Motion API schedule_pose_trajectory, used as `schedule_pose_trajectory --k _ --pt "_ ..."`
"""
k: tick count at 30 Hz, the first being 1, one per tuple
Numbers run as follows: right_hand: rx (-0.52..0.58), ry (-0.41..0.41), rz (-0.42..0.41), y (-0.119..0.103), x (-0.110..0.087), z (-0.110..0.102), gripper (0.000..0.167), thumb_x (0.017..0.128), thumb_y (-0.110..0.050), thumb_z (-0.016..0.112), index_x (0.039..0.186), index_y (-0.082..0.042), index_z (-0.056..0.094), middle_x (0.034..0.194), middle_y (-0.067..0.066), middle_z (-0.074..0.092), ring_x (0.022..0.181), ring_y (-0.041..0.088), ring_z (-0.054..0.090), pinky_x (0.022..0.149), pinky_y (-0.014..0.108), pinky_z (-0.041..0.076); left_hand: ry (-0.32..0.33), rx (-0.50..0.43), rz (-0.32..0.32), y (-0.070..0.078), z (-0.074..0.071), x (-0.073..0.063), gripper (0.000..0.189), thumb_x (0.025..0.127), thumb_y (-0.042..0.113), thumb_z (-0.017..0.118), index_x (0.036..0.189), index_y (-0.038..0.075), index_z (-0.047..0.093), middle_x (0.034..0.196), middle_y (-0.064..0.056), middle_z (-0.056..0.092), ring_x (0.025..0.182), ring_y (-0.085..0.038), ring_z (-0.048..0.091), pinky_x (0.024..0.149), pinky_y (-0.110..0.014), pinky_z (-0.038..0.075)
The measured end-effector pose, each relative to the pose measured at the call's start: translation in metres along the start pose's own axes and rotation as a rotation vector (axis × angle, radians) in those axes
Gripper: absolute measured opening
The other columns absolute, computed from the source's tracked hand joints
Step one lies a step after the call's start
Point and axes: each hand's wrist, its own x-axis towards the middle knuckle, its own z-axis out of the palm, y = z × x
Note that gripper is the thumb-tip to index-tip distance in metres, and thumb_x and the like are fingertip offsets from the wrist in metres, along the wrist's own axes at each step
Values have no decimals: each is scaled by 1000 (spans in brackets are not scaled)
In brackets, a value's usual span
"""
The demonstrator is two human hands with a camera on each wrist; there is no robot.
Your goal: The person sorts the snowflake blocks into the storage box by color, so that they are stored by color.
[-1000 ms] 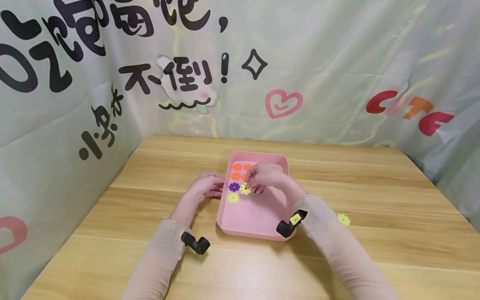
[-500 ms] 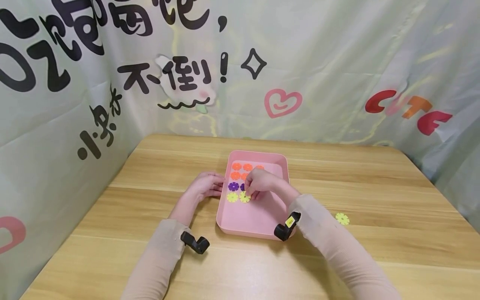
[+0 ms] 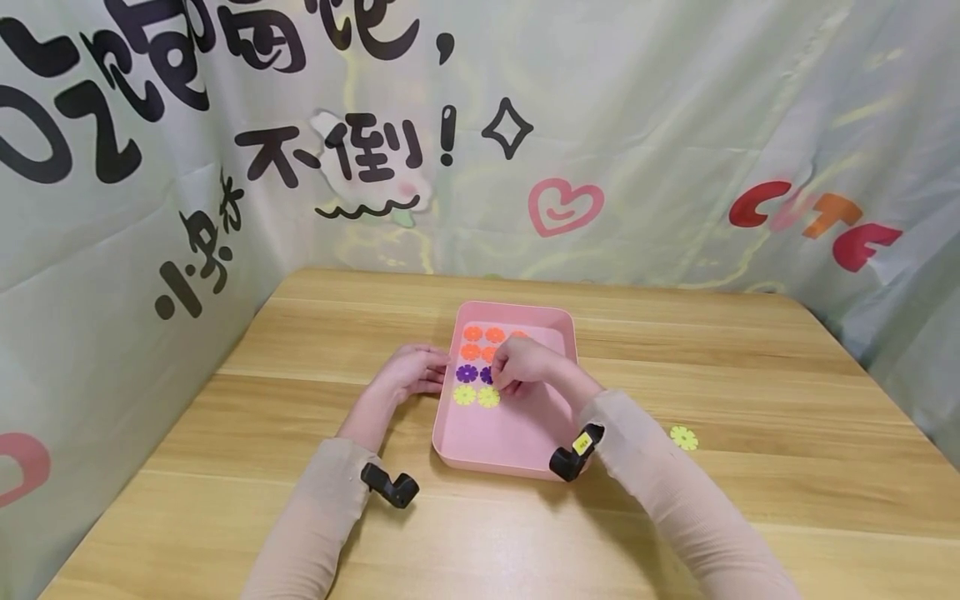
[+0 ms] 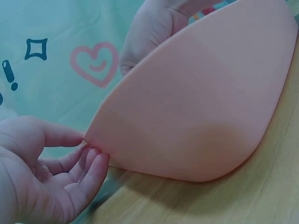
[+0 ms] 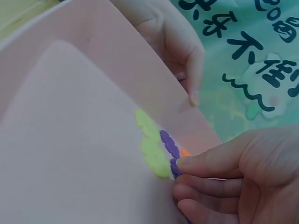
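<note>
The pink tray (image 3: 517, 429) sits on the table with rows of notched snowflake discs along its left side. My left hand (image 3: 414, 372) holds its left wall; in the left wrist view the thumb meets the rim and the fingers touch the outside. Inside the tray is my right hand (image 3: 528, 365), its thumb and index finger at the edge of a purple snowflake disc (image 5: 174, 167), partly hidden by them. Two yellow snowflake discs (image 3: 465, 395) lie flat side by side just nearer. Beyond the purple row are orange snowflake discs (image 3: 472, 333), some hidden behind the right hand.
A single yellow snowflake disc (image 3: 683, 437) lies on the wooden table (image 3: 360, 317), to the right of the tray beside the right sleeve. A printed cloth (image 3: 645, 142) hangs behind the table and along its left side.
The yellow disc in my right hand has come down nearer me and now lies beside the other yellow one, released. The right fingers are at the purple disc; the left hand stays put.
</note>
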Motion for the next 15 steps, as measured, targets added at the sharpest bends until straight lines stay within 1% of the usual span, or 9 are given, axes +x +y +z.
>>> schedule_pose_trajectory --k 4,8,11,15 --pt "30 21 -26 3 -4 -7 6 81 -5 69 81 -3 64 72 7 63 62 16 60 60 30 55 -1 0 -2 0 0 0 25 89 3 55 111 -10 53 75 -7 60 65 -15 58 65 -29 54" --pt "66 46 -38 5 -12 -17 8 82 -5 68 88 -2 64 77 8 65 67 17 63 62 31 56 -3 0 -2 1 0 0 24 89 3 54 109 -10 53 75 -7 60 65 -15 58 65 -29 54" --pt "90 61 -60 8 -22 -26 10 84 -5 66 92 0 64 80 8 65 72 21 64 64 33 56 -4 -6 -4 0 0 1 22 89 2 54 108 -9 53 74 -6 59 64 -14 58 64 -28 54" --pt "144 87 -106 18 -37 -38 15 85 -5 64 97 4 63 82 11 65 76 27 64 67 38 56 -6 -15 -5 0 0 1 21 88 2 54 107 -9 53 73 -6 59 63 -14 58 63 -28 54"
